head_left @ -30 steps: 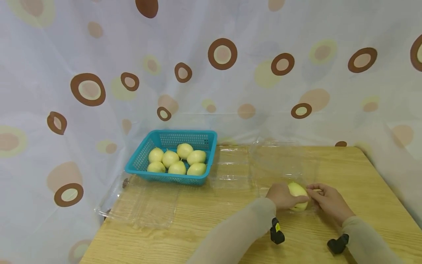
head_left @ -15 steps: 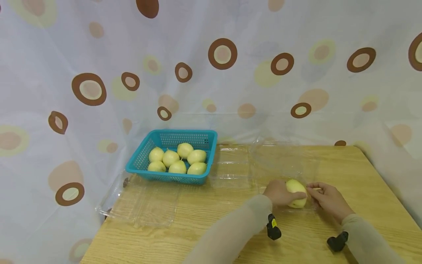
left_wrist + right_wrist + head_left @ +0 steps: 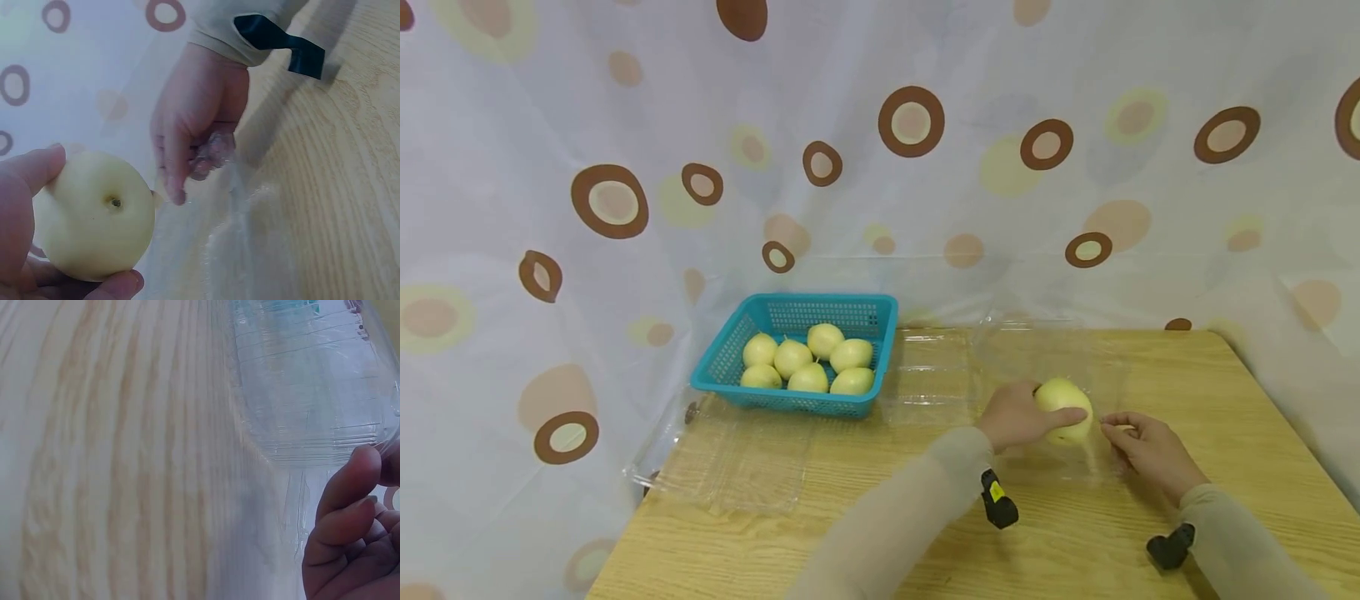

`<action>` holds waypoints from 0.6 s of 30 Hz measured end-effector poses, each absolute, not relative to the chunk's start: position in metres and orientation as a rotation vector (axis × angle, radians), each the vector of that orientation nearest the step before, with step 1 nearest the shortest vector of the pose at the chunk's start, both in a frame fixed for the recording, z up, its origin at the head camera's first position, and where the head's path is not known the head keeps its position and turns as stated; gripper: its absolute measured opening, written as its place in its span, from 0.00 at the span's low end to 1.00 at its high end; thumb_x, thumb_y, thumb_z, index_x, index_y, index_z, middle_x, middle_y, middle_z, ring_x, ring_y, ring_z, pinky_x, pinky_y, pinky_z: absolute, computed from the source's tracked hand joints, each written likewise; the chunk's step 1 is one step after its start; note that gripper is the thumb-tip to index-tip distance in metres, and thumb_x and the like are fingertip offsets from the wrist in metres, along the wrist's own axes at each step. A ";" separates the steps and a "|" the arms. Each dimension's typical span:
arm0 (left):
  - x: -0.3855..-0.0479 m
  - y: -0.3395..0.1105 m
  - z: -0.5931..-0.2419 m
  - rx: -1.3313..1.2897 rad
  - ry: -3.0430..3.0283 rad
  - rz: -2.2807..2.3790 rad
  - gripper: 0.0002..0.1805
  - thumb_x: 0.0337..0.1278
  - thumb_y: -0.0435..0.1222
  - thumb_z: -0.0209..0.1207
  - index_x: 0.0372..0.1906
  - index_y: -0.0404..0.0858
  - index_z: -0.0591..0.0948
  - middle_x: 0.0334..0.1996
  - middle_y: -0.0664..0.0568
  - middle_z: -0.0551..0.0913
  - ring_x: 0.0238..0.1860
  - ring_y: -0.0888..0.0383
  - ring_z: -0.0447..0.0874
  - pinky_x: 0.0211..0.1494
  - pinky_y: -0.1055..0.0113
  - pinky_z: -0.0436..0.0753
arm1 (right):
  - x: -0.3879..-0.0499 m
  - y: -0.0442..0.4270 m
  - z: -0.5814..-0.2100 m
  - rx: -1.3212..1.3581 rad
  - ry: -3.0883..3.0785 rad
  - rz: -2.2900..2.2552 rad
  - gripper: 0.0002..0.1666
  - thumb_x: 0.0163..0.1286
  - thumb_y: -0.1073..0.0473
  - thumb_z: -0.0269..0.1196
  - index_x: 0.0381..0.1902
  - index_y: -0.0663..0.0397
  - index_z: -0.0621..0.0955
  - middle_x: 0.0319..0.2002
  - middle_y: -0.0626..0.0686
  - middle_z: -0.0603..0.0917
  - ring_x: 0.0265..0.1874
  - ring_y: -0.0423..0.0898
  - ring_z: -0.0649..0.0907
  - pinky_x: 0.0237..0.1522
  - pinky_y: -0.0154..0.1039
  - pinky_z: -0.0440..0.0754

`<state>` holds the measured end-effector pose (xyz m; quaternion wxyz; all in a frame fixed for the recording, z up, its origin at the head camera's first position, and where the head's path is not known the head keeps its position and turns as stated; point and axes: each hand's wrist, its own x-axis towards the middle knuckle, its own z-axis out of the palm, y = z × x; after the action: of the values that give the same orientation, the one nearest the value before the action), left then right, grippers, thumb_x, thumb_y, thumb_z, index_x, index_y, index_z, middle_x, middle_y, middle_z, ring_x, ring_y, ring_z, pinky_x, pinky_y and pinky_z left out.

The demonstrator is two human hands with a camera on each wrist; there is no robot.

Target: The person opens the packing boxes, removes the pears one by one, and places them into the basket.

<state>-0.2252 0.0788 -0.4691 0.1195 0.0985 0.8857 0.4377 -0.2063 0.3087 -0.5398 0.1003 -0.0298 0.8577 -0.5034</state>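
Note:
My left hand (image 3: 1017, 415) grips a pale yellow pear (image 3: 1063, 398), thumb on the near side. In the left wrist view the pear (image 3: 103, 215) shows its dimpled end towards the camera. It is above an opened clear plastic clamshell box (image 3: 312, 394), whose lid leans up at the back. My right hand (image 3: 1153, 454) pinches the box's right edge between thumb and fingertips, as the right wrist view shows. The box looks bare inside in the right wrist view.
A teal basket (image 3: 782, 400) at the back left holds several more pears (image 3: 808, 377). Another clear plastic box (image 3: 928, 367) lies beside it, and a further open one (image 3: 756, 471) lies at the table's left edge. A patterned curtain (image 3: 850, 208) hangs behind the table.
The left hand has lifted the pear up from the box and shifted it slightly left and away from me. The right hand has stayed at the box's edge.

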 end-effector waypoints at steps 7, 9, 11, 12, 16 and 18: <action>-0.230 0.052 -0.454 0.381 2.571 1.377 0.28 0.45 0.62 0.66 0.45 0.47 0.81 0.29 0.62 0.80 0.28 0.63 0.78 0.28 0.66 0.78 | -0.204 0.308 -0.538 -0.085 2.526 -1.498 0.38 0.74 0.39 0.49 0.64 0.69 0.66 0.24 0.57 0.77 0.18 0.46 0.75 0.22 0.40 0.75; -0.231 0.042 -0.447 0.403 2.576 1.390 0.28 0.46 0.62 0.66 0.47 0.47 0.81 0.30 0.62 0.80 0.29 0.62 0.78 0.29 0.65 0.78 | -0.204 0.308 -0.537 -0.090 2.531 -1.498 0.38 0.74 0.39 0.49 0.64 0.69 0.66 0.24 0.58 0.77 0.18 0.47 0.74 0.22 0.40 0.75; -0.233 0.031 -0.441 0.424 2.595 1.390 0.30 0.46 0.62 0.65 0.50 0.48 0.80 0.33 0.61 0.80 0.31 0.63 0.79 0.30 0.66 0.79 | -0.204 0.308 -0.537 -0.093 2.539 -1.496 0.38 0.74 0.39 0.49 0.63 0.68 0.67 0.23 0.58 0.77 0.18 0.47 0.74 0.21 0.40 0.74; -0.234 0.024 -0.437 0.433 2.613 1.379 0.31 0.47 0.63 0.65 0.52 0.48 0.80 0.34 0.61 0.80 0.32 0.63 0.78 0.30 0.66 0.79 | -0.205 0.308 -0.537 -0.090 2.543 -1.493 0.37 0.74 0.39 0.49 0.63 0.67 0.67 0.23 0.58 0.77 0.17 0.47 0.74 0.21 0.40 0.74; -0.239 -0.004 -0.421 0.445 2.666 1.348 0.38 0.46 0.64 0.63 0.59 0.46 0.77 0.39 0.59 0.81 0.35 0.63 0.79 0.33 0.67 0.80 | -0.206 0.307 -0.538 -0.086 2.541 -1.492 0.37 0.75 0.40 0.49 0.64 0.67 0.67 0.23 0.58 0.77 0.17 0.48 0.74 0.21 0.41 0.74; -0.242 -0.021 -0.412 0.436 2.678 1.335 0.39 0.47 0.65 0.63 0.61 0.45 0.76 0.41 0.58 0.82 0.36 0.62 0.80 0.35 0.66 0.80 | -0.206 0.307 -0.538 -0.081 2.538 -1.488 0.37 0.75 0.40 0.49 0.64 0.67 0.66 0.23 0.58 0.77 0.17 0.47 0.74 0.20 0.41 0.74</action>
<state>-0.2416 -0.0208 -0.4124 0.0587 0.1440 0.8841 0.4407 -0.2064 0.3070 -0.5380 0.0989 -0.0274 0.8581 -0.5031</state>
